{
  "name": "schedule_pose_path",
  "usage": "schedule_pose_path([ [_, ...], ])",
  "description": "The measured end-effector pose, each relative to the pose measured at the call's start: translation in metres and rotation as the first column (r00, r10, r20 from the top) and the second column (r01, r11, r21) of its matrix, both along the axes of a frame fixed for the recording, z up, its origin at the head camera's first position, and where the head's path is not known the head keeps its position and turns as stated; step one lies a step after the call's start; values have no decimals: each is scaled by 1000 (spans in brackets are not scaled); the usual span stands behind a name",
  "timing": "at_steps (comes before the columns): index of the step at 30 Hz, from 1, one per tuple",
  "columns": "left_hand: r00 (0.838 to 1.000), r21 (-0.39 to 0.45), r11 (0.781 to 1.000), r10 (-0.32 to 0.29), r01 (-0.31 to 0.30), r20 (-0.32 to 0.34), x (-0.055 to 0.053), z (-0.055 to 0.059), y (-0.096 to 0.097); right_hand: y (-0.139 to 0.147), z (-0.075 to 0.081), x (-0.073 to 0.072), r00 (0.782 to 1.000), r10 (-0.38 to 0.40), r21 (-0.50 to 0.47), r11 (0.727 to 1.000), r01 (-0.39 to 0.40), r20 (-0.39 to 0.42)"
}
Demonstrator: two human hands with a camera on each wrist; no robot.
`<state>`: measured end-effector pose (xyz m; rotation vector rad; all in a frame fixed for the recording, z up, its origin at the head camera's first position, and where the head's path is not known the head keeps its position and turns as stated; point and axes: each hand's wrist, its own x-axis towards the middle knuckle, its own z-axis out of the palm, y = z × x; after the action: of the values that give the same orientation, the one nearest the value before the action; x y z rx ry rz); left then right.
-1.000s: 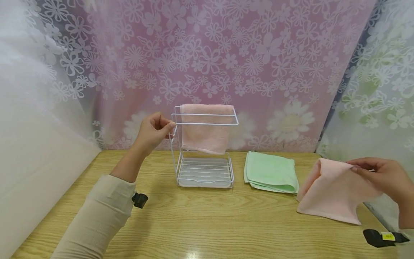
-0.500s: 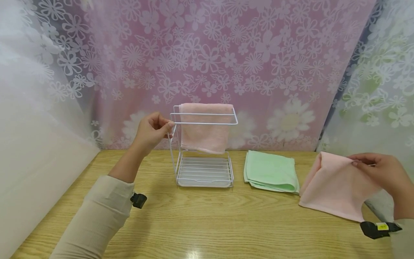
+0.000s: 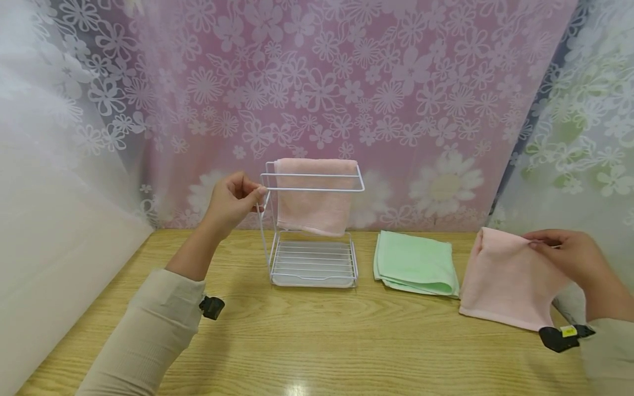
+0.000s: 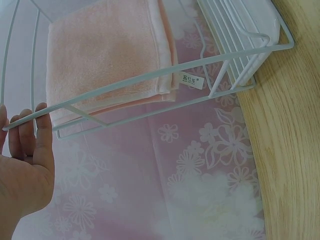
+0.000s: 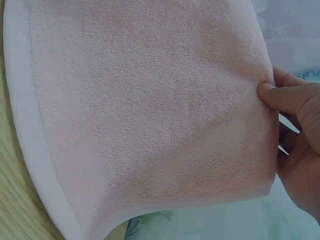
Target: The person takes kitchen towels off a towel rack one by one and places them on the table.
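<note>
A white wire towel rack (image 3: 313,189) stands on the table, its slatted base tray (image 3: 314,264) below. My left hand (image 3: 235,201) grips the rack's upper left corner between thumb and fingers; in the left wrist view the fingers (image 4: 44,135) curl around the wire. Over the rear bar hangs a folded pink towel (image 3: 314,209), a small white label (image 4: 192,80) at its edge. At the right, my right hand (image 3: 569,256) pinches the top fold of a second pink towel (image 3: 510,280), which hangs down in front of it. That towel fills most of the right wrist view.
A folded green towel (image 3: 416,263) lies on the wooden table (image 3: 317,341) between the rack and the held towel. Behind rises a pink flowered curtain (image 3: 317,82); a white sheet (image 3: 59,220) borders the left and another flowered curtain (image 3: 589,137) the right.
My right hand has risen and shifted slightly left with the pink towel in its pinch. My left hand and the rack have stayed in place, as has the green towel.
</note>
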<state>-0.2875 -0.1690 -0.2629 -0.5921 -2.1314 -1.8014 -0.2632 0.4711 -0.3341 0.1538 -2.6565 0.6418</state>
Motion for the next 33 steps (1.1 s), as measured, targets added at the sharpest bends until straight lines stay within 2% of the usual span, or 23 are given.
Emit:
schedule_pose_path([
  [5,1000,-9,1000,7,-7,-1,1,0,0,1,-8,-7,998,10,-26,1000,-9,58],
  [14,1000,8,1000,0,0,-10,1,0,1,-5,-22,-16,984,78,-68,995,-68,159],
  [23,1000,12,1000,-2,2,-9,1,0,0,-15,-32,-22,979,60,-106,994,-39,197],
  [33,1000,19,1000,-8,8,-14,2,-1,1,-13,-35,-23,983,39,-176,984,-6,182],
])
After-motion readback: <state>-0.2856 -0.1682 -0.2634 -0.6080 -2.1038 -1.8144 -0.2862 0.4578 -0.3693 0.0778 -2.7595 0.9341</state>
